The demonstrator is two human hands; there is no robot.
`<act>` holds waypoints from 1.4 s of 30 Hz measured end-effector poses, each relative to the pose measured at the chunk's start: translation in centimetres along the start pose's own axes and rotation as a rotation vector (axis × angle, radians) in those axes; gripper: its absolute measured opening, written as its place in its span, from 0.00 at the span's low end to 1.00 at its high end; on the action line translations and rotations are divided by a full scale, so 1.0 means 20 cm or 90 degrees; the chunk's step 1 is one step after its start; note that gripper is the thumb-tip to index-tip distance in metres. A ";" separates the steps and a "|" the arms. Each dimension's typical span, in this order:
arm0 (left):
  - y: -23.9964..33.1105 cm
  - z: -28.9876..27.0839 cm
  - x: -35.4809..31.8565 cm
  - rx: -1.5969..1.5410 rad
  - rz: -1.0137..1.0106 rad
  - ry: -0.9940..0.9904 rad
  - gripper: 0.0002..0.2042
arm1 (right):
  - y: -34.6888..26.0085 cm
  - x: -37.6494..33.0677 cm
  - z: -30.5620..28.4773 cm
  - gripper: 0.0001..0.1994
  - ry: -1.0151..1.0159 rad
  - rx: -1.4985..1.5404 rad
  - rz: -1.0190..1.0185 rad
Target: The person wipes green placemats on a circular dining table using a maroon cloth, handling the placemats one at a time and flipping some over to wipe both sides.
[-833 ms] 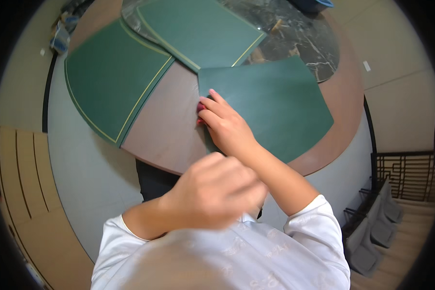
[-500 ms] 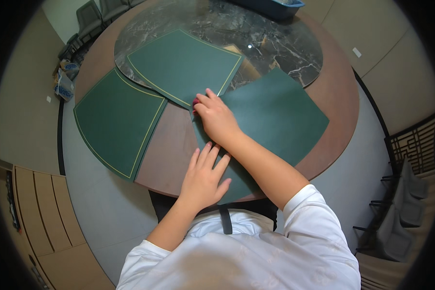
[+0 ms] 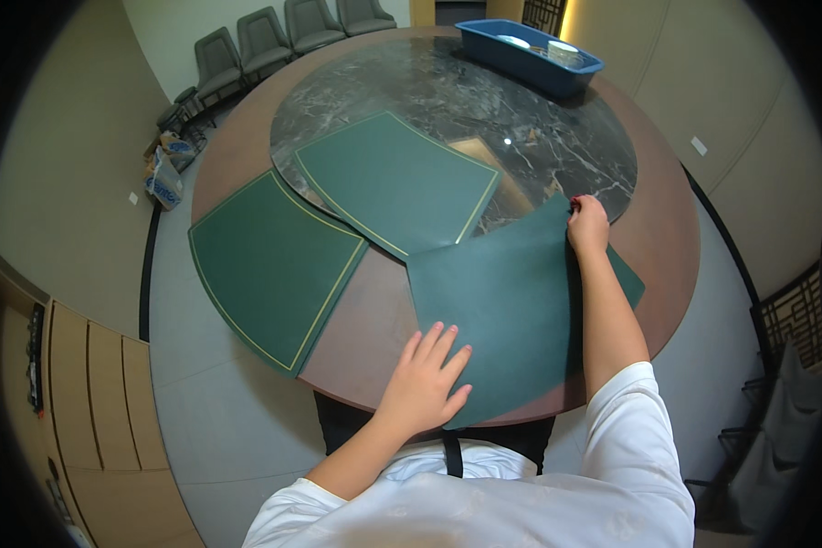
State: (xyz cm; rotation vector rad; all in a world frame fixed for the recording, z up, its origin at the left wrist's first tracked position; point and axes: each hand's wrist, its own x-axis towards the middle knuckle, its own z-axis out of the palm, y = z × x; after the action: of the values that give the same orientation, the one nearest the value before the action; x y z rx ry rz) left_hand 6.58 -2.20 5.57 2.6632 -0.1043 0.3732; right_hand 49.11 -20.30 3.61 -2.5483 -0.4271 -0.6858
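A plain dark green fan-shaped placemat (image 3: 502, 301) lies in front of me on the round wooden table. My left hand (image 3: 429, 379) rests on its near left edge, palm down with fingers spread. At its far right corner, my right hand (image 3: 589, 224) has its fingers closed on a small bunched dark red cloth (image 3: 574, 205), mostly hidden by the fingers. Two similar placemats with thin gold borders are farther left: one placemat (image 3: 397, 183) overlaps the dark marble turntable, and another placemat (image 3: 274, 269) reaches the table's left edge.
The marble turntable (image 3: 384, 78) sits on the brown tabletop (image 3: 361, 315). A blue plastic tub (image 3: 530, 59) with white dishes stands at its far right. Grey chairs (image 3: 265, 46) line the far wall, bags (image 3: 164, 178) lie at the left wall, and a wooden cabinet (image 3: 91, 393) stands near left.
My right hand has moved with the dark red cloth from the placemat's far left corner to its far right corner. My left hand stays on the near left edge. The view has tipped up.
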 end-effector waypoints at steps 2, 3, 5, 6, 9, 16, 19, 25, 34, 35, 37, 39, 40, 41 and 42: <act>-0.01 0.01 0.02 -0.001 0.009 0.009 0.29 | 0.02 0.03 0.04 0.09 0.000 -0.017 0.058; 0.00 0.01 0.01 -0.005 0.008 0.010 0.29 | 0.02 0.02 0.05 0.08 -0.002 -0.027 0.057; 0.00 0.01 0.00 0.005 0.007 0.012 0.29 | 0.01 -0.01 0.05 0.08 0.000 -0.007 0.028; 0.00 0.01 0.01 0.009 0.004 0.013 0.29 | 0.01 -0.03 0.03 0.07 0.005 0.022 -0.002; 0.01 0.01 0.02 0.014 0.008 0.016 0.29 | 0.03 -0.11 -0.01 0.06 0.032 0.090 -0.096; 0.02 0.02 0.04 0.020 -0.004 0.017 0.27 | -0.12 -0.45 -0.14 0.11 0.000 0.133 -0.213; 0.00 0.03 0.04 0.013 0.000 0.022 0.27 | -0.21 -0.60 -0.25 0.13 -0.028 0.142 -0.242; 0.00 0.03 0.04 -0.003 0.005 0.029 0.27 | -0.38 -0.96 -0.60 0.14 -0.190 0.257 -0.265; -0.01 0.02 0.03 0.002 0.007 0.018 0.27 | -0.08 -0.97 -0.73 0.13 -0.115 0.167 -0.200; -0.01 0.02 0.03 0.002 0.006 0.017 0.27 | 0.01 -0.90 -0.70 0.11 -0.082 0.156 -0.160; 0.00 0.01 0.03 0.001 0.003 0.017 0.27 | 0.23 -0.74 -0.64 0.09 -0.057 0.161 -0.040; -0.01 0.02 0.04 0.004 0.011 0.027 0.27 | 0.44 -0.59 -0.60 0.09 -0.053 0.173 0.105; -0.01 0.03 0.04 -0.001 0.012 0.031 0.27 | 0.60 -0.53 -0.55 0.10 0.007 0.066 0.077; 0.00 0.04 0.03 -0.006 0.012 0.031 0.27 | 0.69 -0.49 -0.51 0.10 0.064 -0.038 0.047; -0.01 0.04 0.03 -0.007 0.011 0.034 0.27 | 0.67 -0.46 -0.49 0.10 0.049 -0.052 0.076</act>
State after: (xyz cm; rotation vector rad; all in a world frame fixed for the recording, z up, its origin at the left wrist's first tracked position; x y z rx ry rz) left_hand 7.35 -2.45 4.94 2.6410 -0.1118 0.4476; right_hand 43.07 -38.26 1.53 -2.5891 -0.2240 -0.7685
